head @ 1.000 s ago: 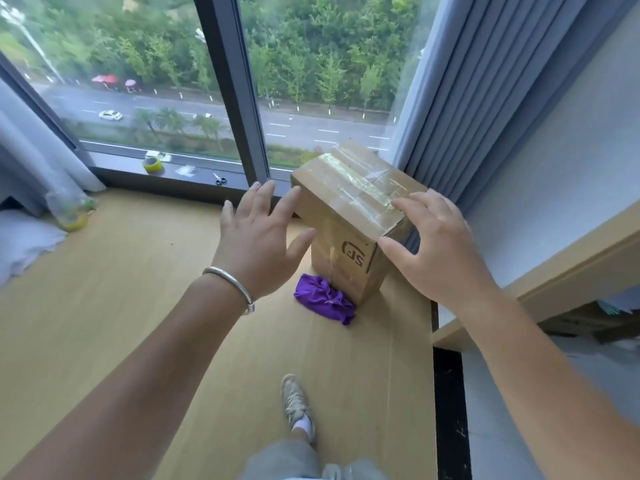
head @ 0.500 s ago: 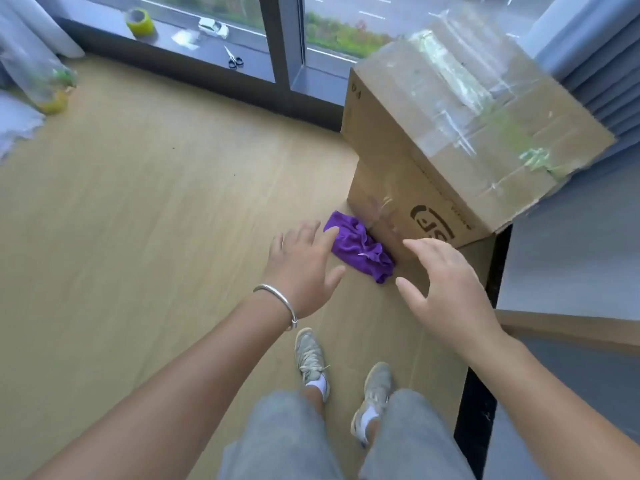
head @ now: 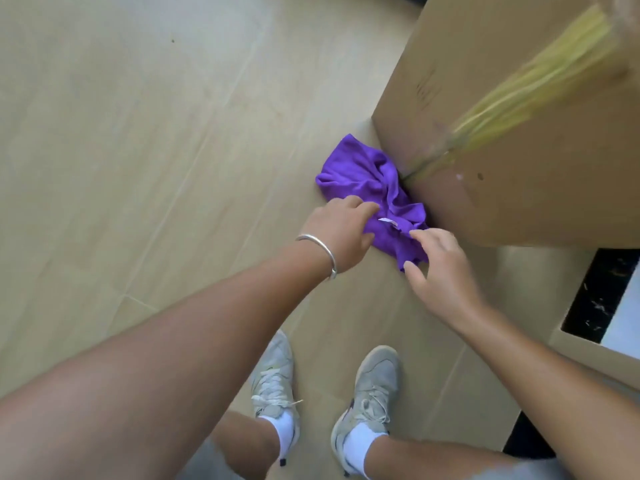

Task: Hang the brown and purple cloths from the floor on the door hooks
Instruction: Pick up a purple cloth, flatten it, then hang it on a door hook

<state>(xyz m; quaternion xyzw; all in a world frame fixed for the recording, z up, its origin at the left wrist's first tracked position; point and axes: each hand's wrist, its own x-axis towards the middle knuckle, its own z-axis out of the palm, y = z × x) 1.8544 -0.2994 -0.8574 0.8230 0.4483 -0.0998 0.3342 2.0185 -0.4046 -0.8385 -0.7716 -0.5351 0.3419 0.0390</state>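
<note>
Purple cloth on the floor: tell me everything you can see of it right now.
The purple cloth is a vivid violet, soft-looking fabric, crumpled into folds, with a small white tag showing near its near end. It lies on the light wooden floor, pressed against the base of the cardboard box. The left hand has its fingers on its near edge; the right hand reaches its near corner with its fingers spread. It is not lifted yet.

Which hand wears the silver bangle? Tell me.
The left hand: a silver bangle circles its wrist. The right hand, also reaching onto the purple cloth, has a bare wrist.
</note>
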